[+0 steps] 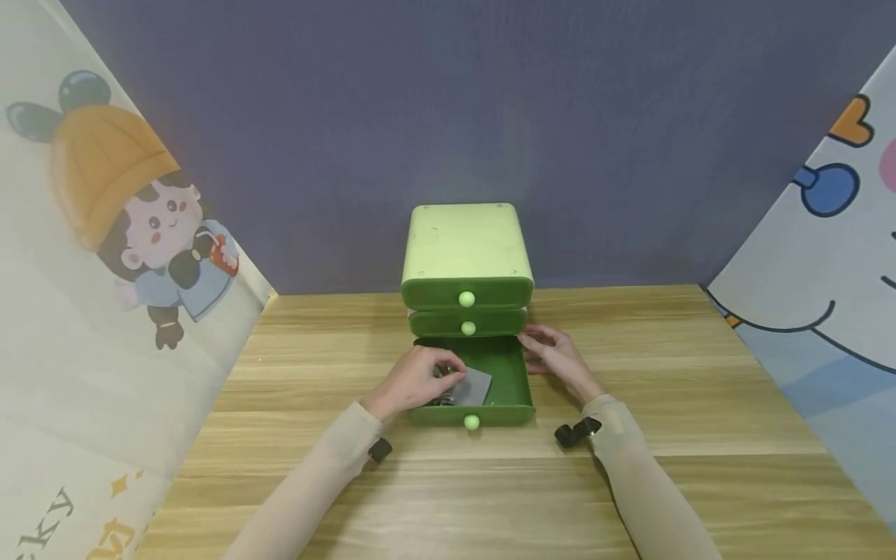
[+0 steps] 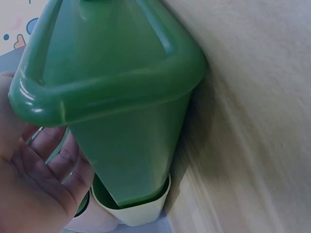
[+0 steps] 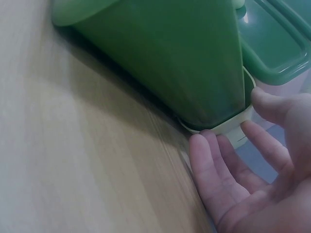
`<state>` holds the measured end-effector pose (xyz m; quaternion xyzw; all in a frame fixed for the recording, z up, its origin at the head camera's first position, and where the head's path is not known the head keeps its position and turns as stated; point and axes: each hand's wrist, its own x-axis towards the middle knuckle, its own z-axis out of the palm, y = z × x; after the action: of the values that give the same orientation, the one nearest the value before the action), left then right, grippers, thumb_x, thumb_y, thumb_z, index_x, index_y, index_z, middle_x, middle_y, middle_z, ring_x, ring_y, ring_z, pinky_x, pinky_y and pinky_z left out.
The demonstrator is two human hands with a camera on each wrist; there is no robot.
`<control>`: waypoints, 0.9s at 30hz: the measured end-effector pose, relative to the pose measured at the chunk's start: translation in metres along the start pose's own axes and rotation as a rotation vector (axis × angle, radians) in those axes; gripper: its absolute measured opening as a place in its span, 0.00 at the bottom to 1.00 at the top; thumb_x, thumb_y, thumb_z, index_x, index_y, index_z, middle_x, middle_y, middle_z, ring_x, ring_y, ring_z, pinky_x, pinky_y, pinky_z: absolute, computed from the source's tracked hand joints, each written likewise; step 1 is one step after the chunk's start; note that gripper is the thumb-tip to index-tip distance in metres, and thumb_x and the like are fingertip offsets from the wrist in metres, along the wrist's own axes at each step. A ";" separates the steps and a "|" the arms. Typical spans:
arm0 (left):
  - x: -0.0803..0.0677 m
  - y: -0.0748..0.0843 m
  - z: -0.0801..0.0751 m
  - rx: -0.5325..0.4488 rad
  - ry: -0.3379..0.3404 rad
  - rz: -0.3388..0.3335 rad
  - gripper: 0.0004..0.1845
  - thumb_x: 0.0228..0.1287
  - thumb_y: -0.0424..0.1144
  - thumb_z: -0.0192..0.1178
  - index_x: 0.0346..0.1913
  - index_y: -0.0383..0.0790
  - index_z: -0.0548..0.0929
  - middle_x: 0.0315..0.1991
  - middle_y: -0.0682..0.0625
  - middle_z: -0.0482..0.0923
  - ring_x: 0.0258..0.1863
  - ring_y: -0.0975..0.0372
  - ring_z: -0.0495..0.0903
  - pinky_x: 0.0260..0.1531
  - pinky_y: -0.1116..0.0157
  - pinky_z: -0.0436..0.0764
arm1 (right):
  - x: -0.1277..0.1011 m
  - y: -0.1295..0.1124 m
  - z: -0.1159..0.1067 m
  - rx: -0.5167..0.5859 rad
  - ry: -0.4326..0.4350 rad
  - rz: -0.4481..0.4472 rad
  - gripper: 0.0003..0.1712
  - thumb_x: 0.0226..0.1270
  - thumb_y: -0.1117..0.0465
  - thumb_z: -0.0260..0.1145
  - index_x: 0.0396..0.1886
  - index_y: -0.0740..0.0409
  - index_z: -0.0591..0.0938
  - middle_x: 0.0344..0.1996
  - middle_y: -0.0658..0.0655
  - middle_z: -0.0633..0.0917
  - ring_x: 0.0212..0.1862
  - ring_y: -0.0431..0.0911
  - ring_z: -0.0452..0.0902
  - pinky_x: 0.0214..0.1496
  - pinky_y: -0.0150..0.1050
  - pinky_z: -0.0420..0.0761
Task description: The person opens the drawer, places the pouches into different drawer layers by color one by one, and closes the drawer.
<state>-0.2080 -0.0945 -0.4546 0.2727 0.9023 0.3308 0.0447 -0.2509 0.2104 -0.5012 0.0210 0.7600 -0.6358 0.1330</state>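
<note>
Head camera gives me the bottom drawer (image 1: 514,381) of a small green plastic drawer unit (image 1: 466,249), pulled out toward me across the wooden table (image 1: 700,404). It is a smooth, glossy tray with rounded corners and a pale round knob (image 1: 472,422) on its front. Inside lies a flat grey card (image 1: 476,386) with a matte face, and beside it something small and metallic that I cannot make out.

My left hand (image 1: 413,379) reaches into the drawer from the left, fingers curled down over the card's near corner and the shiny bits; they seem to pinch there, but I cannot tell for sure. From the left wrist camera I see only the palm (image 2: 34,189), loosely spread beneath the drawer's thick rolled rim (image 2: 112,92).

My right hand (image 1: 556,356) rests against the unit's right side where the drawer slides out, fingers relaxed and nearly straight. The right wrist camera shows the fingertips (image 3: 201,145) touching the pale cream base (image 3: 228,127) below the dark green drawer wall.

Two closed drawers sit above, each with the same pale knob, under a light green top with softly rounded edges. The table has a straight, pale wood grain. Cartoon-printed fabric panels (image 1: 105,233) stand at both sides, and a flat dull purple wall (image 1: 448,101) at the back.
</note>
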 end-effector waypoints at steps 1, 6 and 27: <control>-0.001 0.000 0.000 -0.005 -0.002 -0.005 0.07 0.73 0.43 0.69 0.48 0.48 0.93 0.40 0.57 0.91 0.35 0.69 0.84 0.36 0.68 0.82 | 0.000 0.000 0.000 0.000 0.001 0.001 0.38 0.80 0.49 0.67 0.81 0.60 0.67 0.75 0.70 0.73 0.57 0.53 0.85 0.57 0.45 0.89; -0.004 0.001 0.000 -0.015 -0.016 -0.026 0.09 0.74 0.45 0.68 0.50 0.48 0.92 0.41 0.58 0.91 0.36 0.69 0.83 0.37 0.68 0.82 | 0.000 0.000 -0.001 -0.004 0.001 0.003 0.39 0.80 0.48 0.67 0.81 0.60 0.66 0.74 0.71 0.73 0.56 0.52 0.85 0.57 0.44 0.89; -0.020 0.012 0.001 -0.072 0.083 -0.041 0.06 0.73 0.43 0.68 0.46 0.50 0.93 0.35 0.61 0.88 0.30 0.69 0.79 0.30 0.70 0.78 | 0.000 0.000 0.001 0.005 0.019 -0.007 0.39 0.79 0.49 0.68 0.80 0.61 0.68 0.74 0.70 0.75 0.52 0.48 0.85 0.52 0.41 0.90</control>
<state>-0.1848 -0.0966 -0.4502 0.2384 0.8963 0.3731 0.0236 -0.2503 0.2090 -0.5009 0.0250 0.7598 -0.6378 0.1235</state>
